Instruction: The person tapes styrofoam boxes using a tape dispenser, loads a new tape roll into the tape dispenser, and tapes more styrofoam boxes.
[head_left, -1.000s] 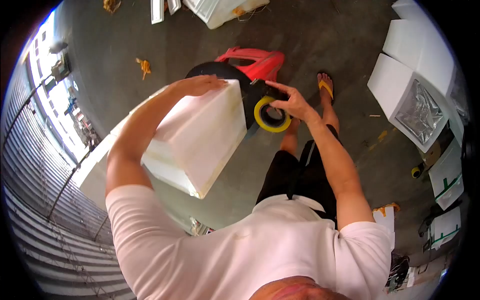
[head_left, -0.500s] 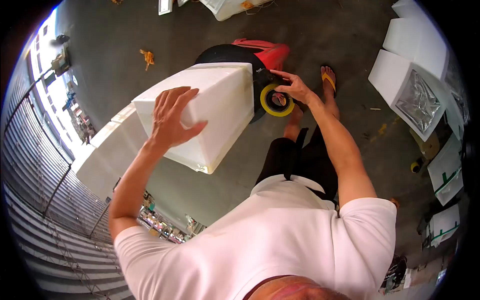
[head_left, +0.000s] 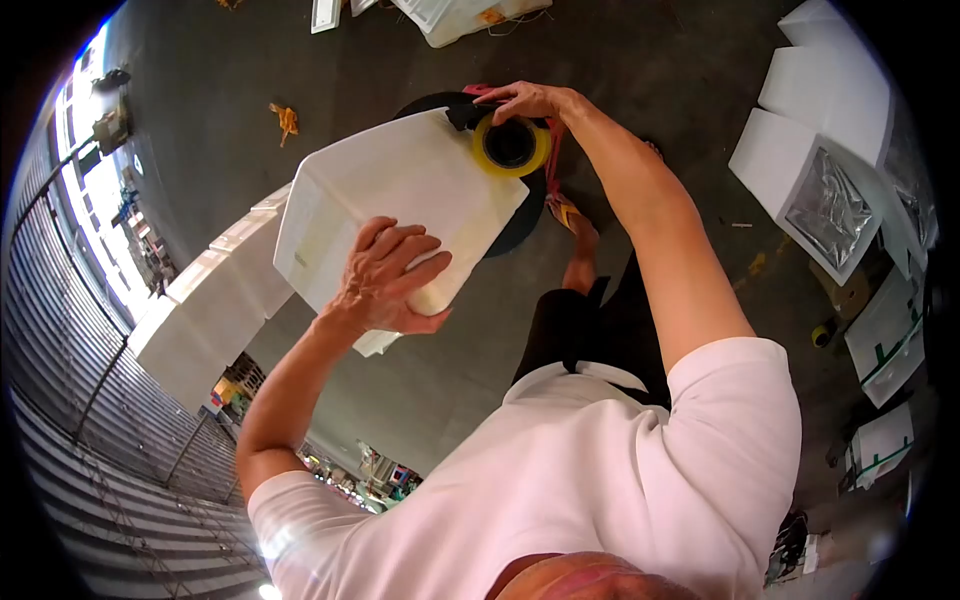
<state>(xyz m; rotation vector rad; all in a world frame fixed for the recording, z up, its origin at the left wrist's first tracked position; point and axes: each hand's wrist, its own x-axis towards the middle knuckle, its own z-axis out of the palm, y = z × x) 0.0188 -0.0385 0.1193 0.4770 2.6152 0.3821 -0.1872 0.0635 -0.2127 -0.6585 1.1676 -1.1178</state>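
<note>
Right hand (head_left: 530,101): closed on a tape dispenser (head_left: 505,173) at upper centre of the frame, fingers reaching over its top and thumb at the upper rim of the yellow roll. How firmly it grips, I cannot tell. The dispenser's black head is at the upper right corner of a white foam box (head_left: 385,170), and the roll overlaps the box's right side. I cannot make out a free strip of tape.

Left hand (head_left: 385,275): fingers loosely spread, back of the hand showing, laid against the lower part of the box. It is not wrapped round anything; how hard it presses cannot be told.

The box sits tilted at centre-left. A dark round support (head_left: 512,235) shows behind it, apparently beneath; the contact is hidden.

Step in hand, in my judgement: working the dispenser along the box's corner while the left hand steadies it. The next move appears to call for a firm left palm and a dispenser head kept square to the foam.

Surroundings: further white boxes (head_left: 215,310) at left, stacked foam boxes (head_left: 835,85) at upper right, an orange scrap (head_left: 285,122) on the floor at upper left.
</note>
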